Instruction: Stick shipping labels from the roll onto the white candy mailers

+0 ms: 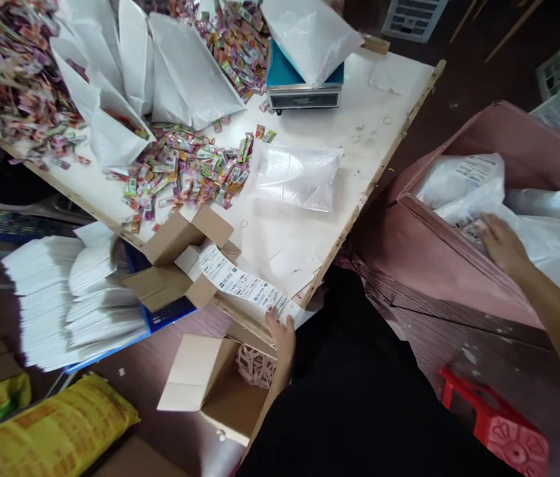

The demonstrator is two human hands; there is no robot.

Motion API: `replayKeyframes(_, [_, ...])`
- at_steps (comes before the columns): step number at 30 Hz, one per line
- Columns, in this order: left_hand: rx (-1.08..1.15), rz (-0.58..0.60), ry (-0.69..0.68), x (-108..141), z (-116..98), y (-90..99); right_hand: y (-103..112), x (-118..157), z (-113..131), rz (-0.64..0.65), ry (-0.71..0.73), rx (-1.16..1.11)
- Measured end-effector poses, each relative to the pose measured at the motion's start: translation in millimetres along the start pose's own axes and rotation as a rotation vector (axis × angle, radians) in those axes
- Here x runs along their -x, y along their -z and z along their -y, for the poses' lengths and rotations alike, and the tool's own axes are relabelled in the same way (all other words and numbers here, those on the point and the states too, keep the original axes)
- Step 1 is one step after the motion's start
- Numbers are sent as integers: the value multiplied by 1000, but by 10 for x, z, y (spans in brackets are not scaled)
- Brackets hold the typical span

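My left hand [281, 331] rests at the table's near edge, on the end of a strip of printed labels [240, 283] that runs out of an open cardboard box [163, 288]; its fingers are slightly apart. On the right, my right hand [503, 244] reaches into a large pink bin [463, 265] and touches a white labelled packet [476, 202] among others. Whether its fingers grip the packet is unclear. A filled white pouch [296, 177] lies flat on the white table [359, 159], beside small colourful wrapped sachets [195, 165].
A scale [304, 96] bears a white bag [312, 36]. White bags [188, 73] stand among sachets at the back left. Stacked white envelopes [51, 298], a yellow sack [56, 430], an open box [195, 377] and a red stool [508, 430] surround the table.
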State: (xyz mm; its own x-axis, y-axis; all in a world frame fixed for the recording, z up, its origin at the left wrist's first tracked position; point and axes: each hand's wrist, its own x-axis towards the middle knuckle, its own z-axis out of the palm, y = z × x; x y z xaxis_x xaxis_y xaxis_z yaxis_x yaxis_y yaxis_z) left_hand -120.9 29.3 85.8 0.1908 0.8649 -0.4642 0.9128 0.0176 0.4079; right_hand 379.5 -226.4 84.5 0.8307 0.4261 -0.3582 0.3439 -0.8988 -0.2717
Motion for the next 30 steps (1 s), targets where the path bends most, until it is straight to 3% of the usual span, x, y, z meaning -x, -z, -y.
replayKeyframes(3, [-76, 50, -71, 104, -66, 226, 27, 744, -26, 2, -175, -42])
replayKeyframes(5, [-134, 129, -186, 127, -45, 330, -34, 1192, -27, -25, -202, -12])
replayKeyframes(7, [-230, 205, -315, 98, -5, 378, -106, 1428, 2, -42, -203, -8])
replayKeyframes(11, [-432, 240, -409, -9, 38, 352, -133, 1339, 63, -6, -269, -60])
replayKeyframes(15, [-507, 216, -421, -59, 38, 312, -74, 1196, 66, -12, -227, -90])
replayKeyframes(22, [-346, 172, -383, -6, -75, 282, 17, 1219, 45, 0, -192, -166])
replayKeyframes(27, [-277, -119, -345, 422, -355, 141, 127, 1213, -121, -17, -43, -559])
replayKeyframes(30, [-190, -229, -347, 866, -651, -178, 195, 1333, -434, 7, 120, -745])
